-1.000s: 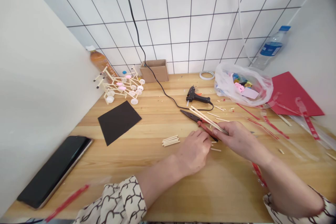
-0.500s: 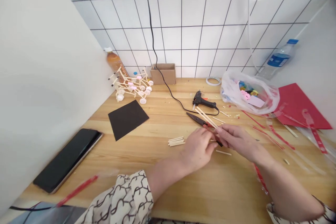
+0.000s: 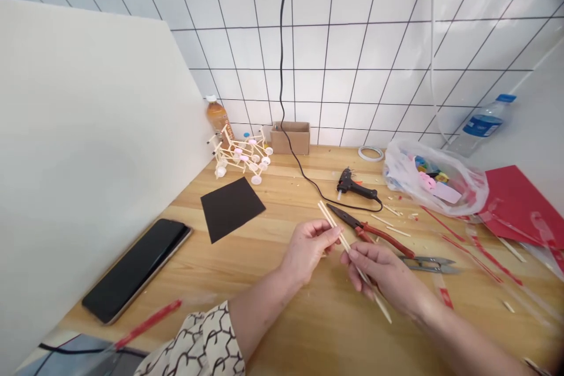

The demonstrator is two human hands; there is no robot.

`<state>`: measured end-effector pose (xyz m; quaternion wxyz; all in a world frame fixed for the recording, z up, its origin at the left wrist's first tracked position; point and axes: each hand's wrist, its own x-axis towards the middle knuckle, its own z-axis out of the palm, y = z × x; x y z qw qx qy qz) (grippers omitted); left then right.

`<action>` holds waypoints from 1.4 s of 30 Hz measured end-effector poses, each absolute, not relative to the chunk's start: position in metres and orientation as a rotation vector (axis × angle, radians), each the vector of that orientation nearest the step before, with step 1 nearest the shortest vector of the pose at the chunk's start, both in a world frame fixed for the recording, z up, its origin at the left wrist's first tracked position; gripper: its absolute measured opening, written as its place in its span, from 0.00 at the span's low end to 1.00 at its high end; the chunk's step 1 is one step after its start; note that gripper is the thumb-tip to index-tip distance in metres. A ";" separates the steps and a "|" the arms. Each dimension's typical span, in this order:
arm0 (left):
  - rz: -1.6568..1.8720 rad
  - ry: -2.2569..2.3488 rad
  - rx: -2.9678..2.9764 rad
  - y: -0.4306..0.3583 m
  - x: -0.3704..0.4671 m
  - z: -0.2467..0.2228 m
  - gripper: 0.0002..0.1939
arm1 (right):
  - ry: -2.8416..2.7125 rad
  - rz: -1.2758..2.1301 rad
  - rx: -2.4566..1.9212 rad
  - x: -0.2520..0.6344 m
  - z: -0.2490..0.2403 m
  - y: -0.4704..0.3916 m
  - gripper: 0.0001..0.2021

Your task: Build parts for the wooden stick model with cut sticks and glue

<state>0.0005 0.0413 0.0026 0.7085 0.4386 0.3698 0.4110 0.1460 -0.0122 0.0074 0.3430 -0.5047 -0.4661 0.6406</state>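
Two thin wooden sticks (image 3: 331,220) slant across between my hands, with a pointed end showing below my right hand. My left hand (image 3: 306,249) pinches them near their upper part with thumb and fingers. Lower down, the fingers of my right hand (image 3: 381,267) are closed round the same sticks. Just beyond my right hand lie red-handled pliers (image 3: 363,227), their dark jaws pointing up-left. A pair of metal thread snips (image 3: 434,264) rests to the right of that hand.
Behind are a black glue gun (image 3: 356,188), a cardboard box (image 3: 291,140) and a stick model with round white pieces (image 3: 242,155). A black card (image 3: 232,208) and phone (image 3: 137,270) lie left. A plastic bag (image 3: 396,173) and red sheet (image 3: 515,202) lie right.
The view has shifted, so things sit lower and further right. My left hand has moved from the pliers area up onto the sticks. The pliers and snips now show more; the short stick bundle is hidden.
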 end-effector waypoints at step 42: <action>0.643 0.841 1.121 0.043 -0.005 -0.006 0.14 | -1.427 1.450 -1.482 0.132 -0.012 -0.011 0.23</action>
